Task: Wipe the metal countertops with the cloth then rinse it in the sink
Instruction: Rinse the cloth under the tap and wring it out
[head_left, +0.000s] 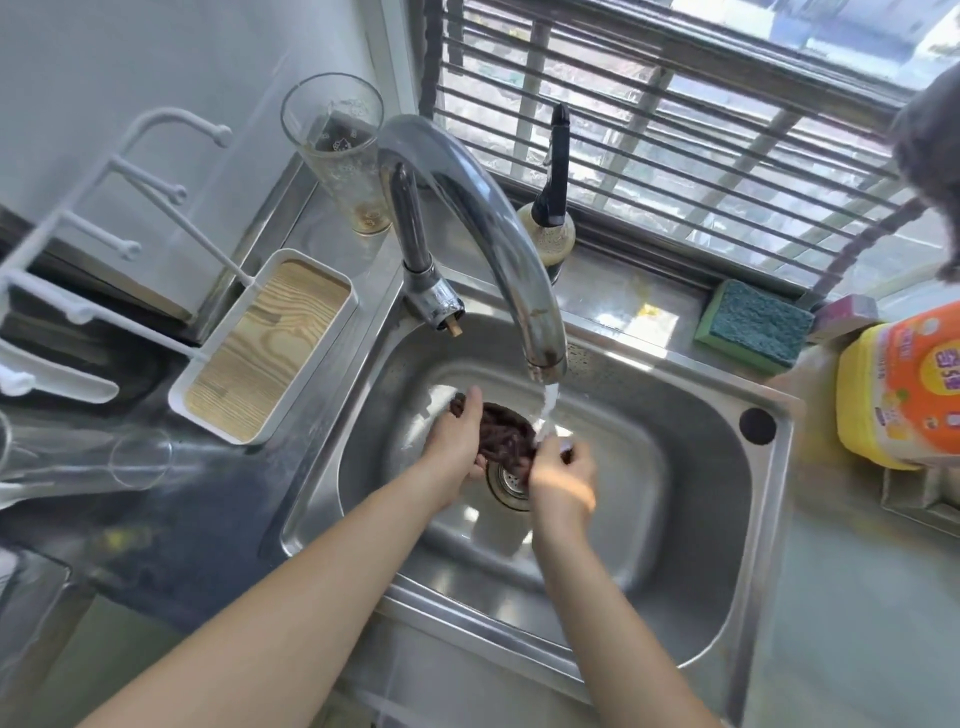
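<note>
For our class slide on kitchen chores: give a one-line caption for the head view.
Both hands, left and right, rinse a dark cloth under the running faucet in the steel sink.

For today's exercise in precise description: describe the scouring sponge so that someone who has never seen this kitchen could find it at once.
Start at the steel sink under the window. On the ledge behind its far right corner lies the sponge. Its rough teal top over a bright green base sets it apart from the yellow-and-orange bottle to its right.
</note>
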